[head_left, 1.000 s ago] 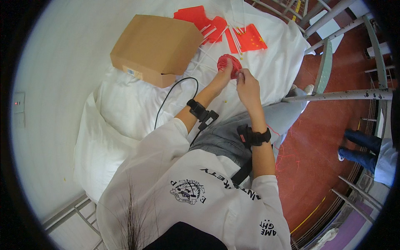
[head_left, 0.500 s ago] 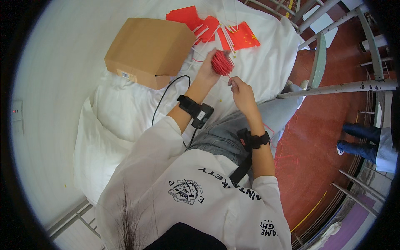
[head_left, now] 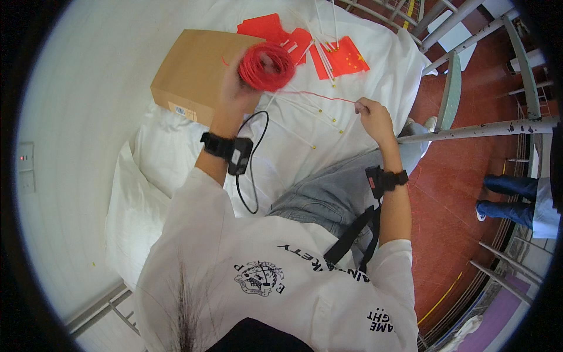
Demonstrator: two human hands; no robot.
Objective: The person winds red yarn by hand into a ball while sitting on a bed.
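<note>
A coil of red string [head_left: 282, 71] is held up in my left hand [head_left: 233, 85], its fingers partly hidden behind the loops and a little blurred. From the coil a single red strand [head_left: 324, 96] runs to the right, fairly straight. My right hand [head_left: 375, 120] pinches that strand between thumb and fingers, above my jeans. Several small red flags [head_left: 343, 57] with white sticks lie on the white bedding just beyond the coil. More white sticks with gold tips [head_left: 308, 111] lie between my hands.
A brown cardboard box [head_left: 196, 64] stands on the bed behind my left hand. A black cable [head_left: 252, 176] loops from my left wrist device. Metal bed rails [head_left: 487, 124] rise at the right, over a red floor. Another person's legs [head_left: 507, 202] show at the far right.
My hands have moved apart: the left with the coil to the left, the right to the right. The strand between them is longer, and the coil now shows its open ring.
</note>
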